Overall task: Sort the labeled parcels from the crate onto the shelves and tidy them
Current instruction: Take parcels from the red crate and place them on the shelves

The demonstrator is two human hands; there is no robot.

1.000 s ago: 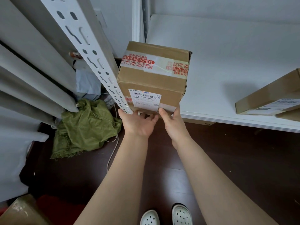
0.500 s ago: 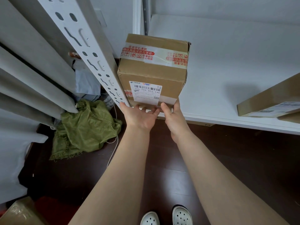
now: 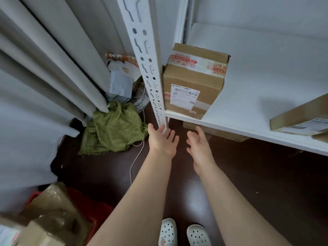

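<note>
A brown cardboard parcel point(image 3: 193, 80) with a white barcode label and red-printed tape stands on the white shelf point(image 3: 257, 96), tight against the perforated upright post point(image 3: 147, 68) at the shelf's left front corner. My left hand point(image 3: 162, 139) and my right hand point(image 3: 197, 144) hover just below the shelf edge, fingers spread and holding nothing. A flat cardboard parcel point(image 3: 301, 119) with a label lies at the shelf's right edge. The red crate point(image 3: 85, 208) with several wrapped parcels sits at the lower left.
Grey curtains point(image 3: 44, 77) hang on the left. A green cloth point(image 3: 113, 128) and a white cable lie on the dark floor beside the post. Another carton point(image 3: 216, 134) sits under the shelf. My white shoes point(image 3: 182, 231) show at the bottom.
Both hands have let go of the taped parcel and drawn back below the shelf edge. The parcel now stands on the shelf by the post.
</note>
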